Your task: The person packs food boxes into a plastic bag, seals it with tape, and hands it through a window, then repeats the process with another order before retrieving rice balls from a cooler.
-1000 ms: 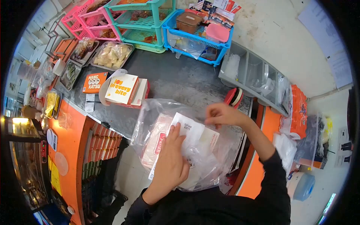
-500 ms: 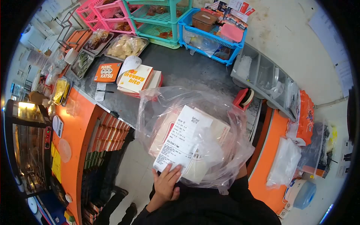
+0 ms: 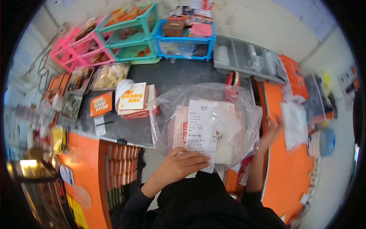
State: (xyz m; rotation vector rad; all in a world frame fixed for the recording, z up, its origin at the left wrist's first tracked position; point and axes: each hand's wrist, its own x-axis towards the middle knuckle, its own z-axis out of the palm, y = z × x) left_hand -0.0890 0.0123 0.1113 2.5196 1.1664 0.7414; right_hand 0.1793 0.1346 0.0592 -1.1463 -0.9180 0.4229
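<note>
A clear plastic bag (image 3: pixel 248 114) lies on the dark counter edge in front of me, with pale paper packages (image 3: pixel 180 126) inside it. A long printed receipt (image 3: pixel 201 133) rests on top of the packages. My left hand (image 3: pixel 183 162) lies over the receipt's lower end with its fingers close together, pressing on it; whether it grips the paper is unclear. Out to the right of the bag, above the orange counter, my right hand (image 3: pixel 271 129) is blurred by motion, its fingers apart and nothing visible in it.
Stacked boxes (image 3: pixel 133 99) and an orange box (image 3: pixel 101 104) stand left of the bag. Behind are green trays (image 3: pixel 133 40), a blue basket (image 3: pixel 184 47) and a grey divided tray (image 3: pixel 248 57). White plastic bags (image 3: pixel 294 124) lie on the right-hand orange counter (image 3: pixel 282 175).
The view has turned. My right hand, earlier hidden behind the bag's lower right side, is now out to the right. My left hand has moved further over the receipt's lower end.
</note>
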